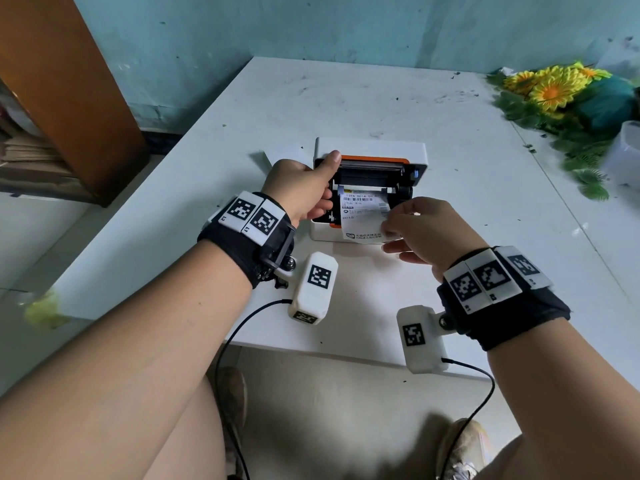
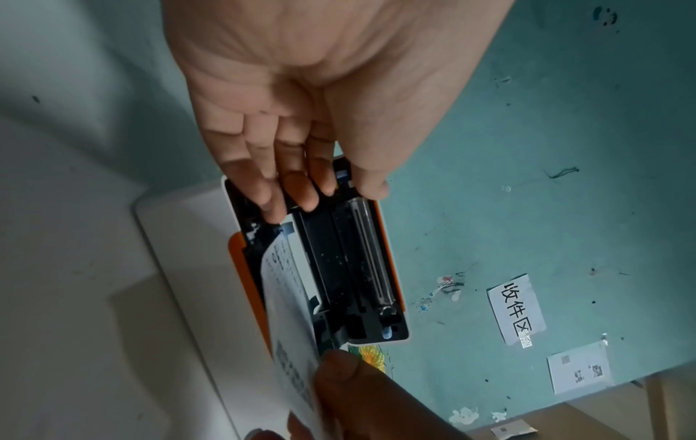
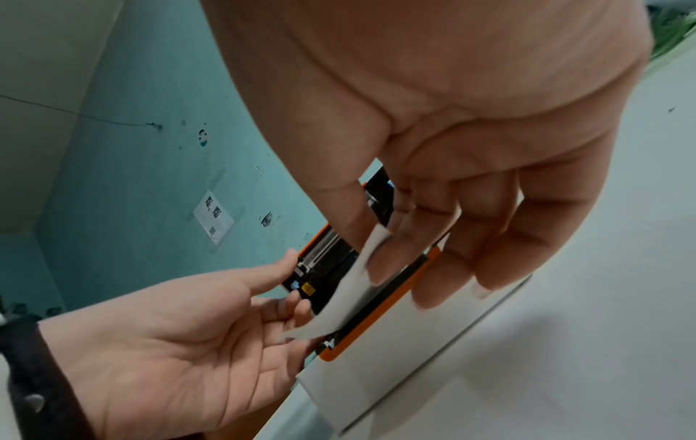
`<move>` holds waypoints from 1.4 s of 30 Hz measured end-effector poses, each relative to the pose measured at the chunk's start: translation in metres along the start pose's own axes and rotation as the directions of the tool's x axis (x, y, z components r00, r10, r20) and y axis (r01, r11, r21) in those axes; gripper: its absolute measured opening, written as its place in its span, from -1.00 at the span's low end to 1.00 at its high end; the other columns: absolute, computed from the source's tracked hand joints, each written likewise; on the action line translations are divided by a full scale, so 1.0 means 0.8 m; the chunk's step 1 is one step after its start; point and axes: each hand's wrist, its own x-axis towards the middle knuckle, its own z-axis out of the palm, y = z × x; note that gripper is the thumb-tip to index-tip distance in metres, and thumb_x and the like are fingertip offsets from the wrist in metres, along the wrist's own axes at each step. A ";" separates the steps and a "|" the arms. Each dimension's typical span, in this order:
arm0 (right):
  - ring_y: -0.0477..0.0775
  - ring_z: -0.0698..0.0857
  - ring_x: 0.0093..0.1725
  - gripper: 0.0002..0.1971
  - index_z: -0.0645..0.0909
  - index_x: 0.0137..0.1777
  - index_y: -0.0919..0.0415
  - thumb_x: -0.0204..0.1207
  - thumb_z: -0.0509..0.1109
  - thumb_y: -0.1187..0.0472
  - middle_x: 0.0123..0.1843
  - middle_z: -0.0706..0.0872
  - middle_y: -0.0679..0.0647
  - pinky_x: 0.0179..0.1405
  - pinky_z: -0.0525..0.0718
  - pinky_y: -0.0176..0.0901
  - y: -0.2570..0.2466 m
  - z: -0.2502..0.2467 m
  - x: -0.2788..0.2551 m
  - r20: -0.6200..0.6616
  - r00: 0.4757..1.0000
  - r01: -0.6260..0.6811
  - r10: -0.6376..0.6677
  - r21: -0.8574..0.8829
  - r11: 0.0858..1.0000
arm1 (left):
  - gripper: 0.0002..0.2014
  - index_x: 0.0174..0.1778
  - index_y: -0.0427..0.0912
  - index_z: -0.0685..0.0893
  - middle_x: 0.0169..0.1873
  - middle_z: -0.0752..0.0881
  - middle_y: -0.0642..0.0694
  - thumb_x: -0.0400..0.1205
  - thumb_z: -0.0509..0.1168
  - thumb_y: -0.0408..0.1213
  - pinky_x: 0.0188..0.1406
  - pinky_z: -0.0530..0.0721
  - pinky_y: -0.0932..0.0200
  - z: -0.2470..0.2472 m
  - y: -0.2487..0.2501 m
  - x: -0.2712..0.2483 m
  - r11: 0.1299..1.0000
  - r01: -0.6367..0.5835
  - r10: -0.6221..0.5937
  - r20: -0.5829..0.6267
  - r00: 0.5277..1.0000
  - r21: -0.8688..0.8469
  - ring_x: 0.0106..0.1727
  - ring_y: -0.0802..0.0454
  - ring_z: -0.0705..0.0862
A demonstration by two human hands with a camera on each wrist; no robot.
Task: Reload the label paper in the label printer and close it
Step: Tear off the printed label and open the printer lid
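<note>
A white label printer [image 1: 370,147] with orange trim stands mid-table, its lid raised and its black paper bay [image 2: 350,262] exposed. A printed label paper [image 1: 363,216] runs out of the bay over the front edge. My left hand [image 1: 323,183] is at the printer's left end, thumb on the lid's corner and fairly straight fingers [image 2: 297,190] resting on the bay's left side. My right hand [image 1: 386,235] pinches the paper's right edge between thumb and forefinger. In the right wrist view the label paper [image 3: 339,303] curls under my fingertips [image 3: 376,268], above the printer's white body [image 3: 376,372].
Artificial sunflowers and leaves [image 1: 554,88] lie at the table's back right, with a clear plastic container [image 1: 623,154] at the right edge. A white sheet [image 1: 277,154] lies behind the printer's left side. A brown cabinet [image 1: 69,81] stands to the left, off the table [image 1: 381,91].
</note>
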 end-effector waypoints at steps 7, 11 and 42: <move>-0.10 0.87 -0.36 -0.82 0.81 0.11 0.12 0.71 0.38 0.31 -0.18 0.90 0.03 -0.18 0.75 -0.20 0.002 -0.001 -0.005 0.051 0.999 -0.004 0.004 -0.003 1.000 | -0.54 -0.18 -0.12 0.67 -0.32 0.72 -0.03 0.62 0.47 0.26 -0.50 0.53 0.27 -0.006 -0.005 0.005 0.999 -0.008 0.009 -0.016 1.000 0.032 -0.37 0.07 0.72; -0.10 0.87 -0.38 -0.84 0.84 0.01 0.13 0.76 0.43 0.22 -0.40 0.88 -0.02 0.01 0.79 -0.09 0.002 -0.004 -0.007 0.066 0.998 -0.006 0.003 0.044 0.999 | -0.51 -0.23 -0.09 0.55 -0.37 0.61 -0.07 0.57 0.51 0.27 -0.53 0.42 0.27 -0.008 -0.006 0.009 0.999 -0.022 0.023 -0.026 0.999 0.025 -0.41 0.00 0.64; 0.05 0.78 -0.14 -0.77 0.82 -0.30 0.04 0.51 0.42 0.31 -0.28 0.80 -0.05 -0.07 0.78 -0.15 -0.014 -0.039 -0.004 -0.118 0.910 0.377 -0.397 0.633 0.676 | -0.13 0.48 -0.12 0.53 0.15 0.77 -0.11 0.30 0.82 -0.23 0.15 0.82 -0.05 -0.018 0.002 -0.014 0.967 -0.150 0.127 0.118 0.985 0.204 0.15 -0.08 0.81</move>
